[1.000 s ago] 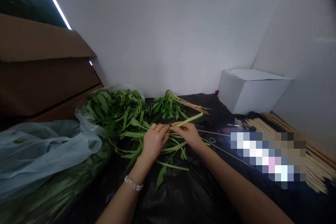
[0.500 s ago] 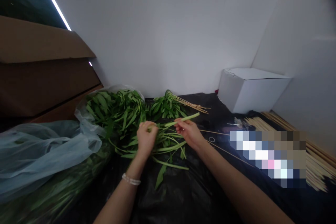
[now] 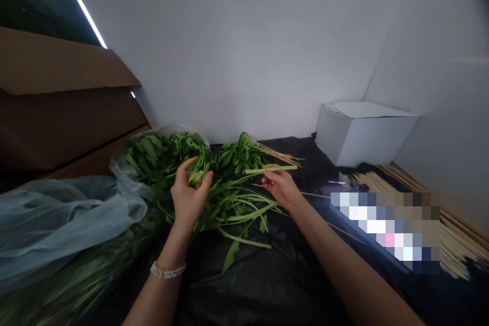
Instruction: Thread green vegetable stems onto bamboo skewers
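My right hand (image 3: 281,187) pinches a cut pale green stem (image 3: 286,168) between thumb and fingers, held level above the greens. A thin wooden stick (image 3: 315,194) passes at the same hand; whether the fingers hold it too, I cannot tell. My left hand (image 3: 189,191), a beaded bracelet on its wrist, is cupped with curled fingers around pale green stem pieces (image 3: 196,179). Below and between the hands lies a loose heap of leafy stems (image 3: 244,211), which look like water spinach. One stem with a leaf (image 3: 231,256) points toward me.
Behind are greens in a clear plastic bag (image 3: 164,150) and a leafy bundle on thin sticks (image 3: 244,155). A bluish plastic bag (image 3: 76,219) and cardboard box (image 3: 69,66) stand left. At right are a white box (image 3: 367,130), many wooden sticks (image 3: 456,249) and a blurred-out patch. Black sheeting (image 3: 225,300) covers the surface.
My left hand has moved left, away from the right hand, and its fingers have loosened. The stem in my right hand is now a separate, more level piece.
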Demonstrator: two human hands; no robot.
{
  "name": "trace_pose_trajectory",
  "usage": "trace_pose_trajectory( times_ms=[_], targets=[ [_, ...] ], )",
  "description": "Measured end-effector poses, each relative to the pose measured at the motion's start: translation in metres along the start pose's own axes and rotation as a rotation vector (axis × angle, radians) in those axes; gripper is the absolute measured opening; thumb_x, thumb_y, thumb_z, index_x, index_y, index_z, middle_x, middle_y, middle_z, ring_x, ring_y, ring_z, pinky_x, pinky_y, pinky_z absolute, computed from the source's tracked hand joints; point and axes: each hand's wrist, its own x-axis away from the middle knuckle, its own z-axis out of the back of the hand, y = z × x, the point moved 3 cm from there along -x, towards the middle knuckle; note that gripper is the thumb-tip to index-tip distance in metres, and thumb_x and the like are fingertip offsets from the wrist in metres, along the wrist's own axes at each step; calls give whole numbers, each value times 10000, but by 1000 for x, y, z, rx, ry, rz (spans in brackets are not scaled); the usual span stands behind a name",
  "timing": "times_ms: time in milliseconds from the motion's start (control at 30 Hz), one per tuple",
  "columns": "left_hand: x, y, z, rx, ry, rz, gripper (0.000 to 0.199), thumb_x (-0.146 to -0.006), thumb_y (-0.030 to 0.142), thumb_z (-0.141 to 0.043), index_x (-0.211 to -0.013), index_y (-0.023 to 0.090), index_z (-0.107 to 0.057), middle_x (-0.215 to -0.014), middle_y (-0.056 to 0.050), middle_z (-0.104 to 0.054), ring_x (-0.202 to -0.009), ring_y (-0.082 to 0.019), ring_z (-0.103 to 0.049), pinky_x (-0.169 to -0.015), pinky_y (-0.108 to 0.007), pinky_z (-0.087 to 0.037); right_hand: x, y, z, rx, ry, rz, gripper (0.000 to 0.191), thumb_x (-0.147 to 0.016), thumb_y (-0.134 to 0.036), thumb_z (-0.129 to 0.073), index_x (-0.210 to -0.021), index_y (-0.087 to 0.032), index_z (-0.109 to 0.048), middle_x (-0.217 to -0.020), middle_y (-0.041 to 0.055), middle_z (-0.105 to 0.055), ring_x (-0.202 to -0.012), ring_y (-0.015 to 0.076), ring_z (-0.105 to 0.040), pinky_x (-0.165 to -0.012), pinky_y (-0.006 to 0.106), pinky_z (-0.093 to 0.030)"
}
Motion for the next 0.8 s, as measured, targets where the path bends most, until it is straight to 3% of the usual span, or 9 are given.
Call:
trace_pose_trajectory(
  times_ms=[167,267,367,433,467,567,633,700,800],
  targets=[
    [16,20,-24,-68,-441,-306,337,-793,379,-696,-1072,190,-695,-786,-22,-696,-658,-142,-619,-657,-239,-472,10,10,-15,193,-178,-23,277,-622,-269,-830,-861,-183,-722,-681,-16,-668,-601,92,-594,-526,193,-421],
    [24,17,-32,-84,-540,-377,218,-833,315,-657,-1000,191,-723,-898,-65,-737,-792,-187,-671,-730,-269,-484,19,15,-26,283,-300,-5,264,-645,-270,-811,-876,-176,-726,-681,-6,-677,-591,95,-582,-537,210,-428],
    [25,12,-30,-41,-583,-318,182,-819,327,-676,-927,196,-741,-844,-55,-735,-760,-182,-666,-702,-262,-475,23,16,-31,283,-322,-19,263,-650,-256,-803,-886,-173,-722,-666,-10,-671,-568,90,-567,-531,211,-425],
    [20,8,-23,51,-496,-219,198,-792,359,-700,-885,191,-746,-824,-47,-728,-743,-170,-653,-693,-253,-472,21,15,-29,208,-291,-58,235,-655,-247,-785,-865,-175,-708,-670,-10,-670,-559,92,-567,-526,213,-429],
    [15,6,-17,109,-392,-144,201,-794,370,-691,-851,184,-744,-774,-36,-711,-706,-156,-635,-665,-243,-464,20,14,-27,155,-265,-76,202,-655,-233,-769,-833,-177,-693,-701,-3,-681,-561,93,-570,-518,211,-427],
    [-1,-1,3,373,51,133,323,-848,437,-601,-709,158,-683,-513,38,-508,-465,-79,-434,-466,-204,-337,16,13,-21,32,-190,-102,126,-622,-180,-701,-707,-182,-608,-815,19,-711,-555,90,-568,-469,195,-391],
    [-9,-1,8,599,247,285,424,-847,524,-572,-637,157,-598,-448,79,-365,-399,-55,-276,-397,-202,-214,17,14,-23,52,-192,-109,126,-609,-175,-671,-683,-186,-569,-799,12,-703,-531,88,-554,-446,190,-371],
    [-12,4,2,761,316,374,478,-807,592,-593,-604,165,-527,-440,92,-337,-389,-46,-235,-382,-201,-166,23,19,-29,189,-240,-101,136,-625,-195,-674,-722,-191,-578,-705,-17,-663,-492,86,-525,-436,195,-362],
    [-7,17,-17,812,309,432,502,-776,627,-609,-603,167,-504,-448,89,-355,-385,-44,-260,-382,-196,-172,37,30,-43,539,-351,-20,184,-650,-190,-701,-818,-192,-623,-671,-45,-621,-514,84,-518,-485,205,-388]
  ],
)
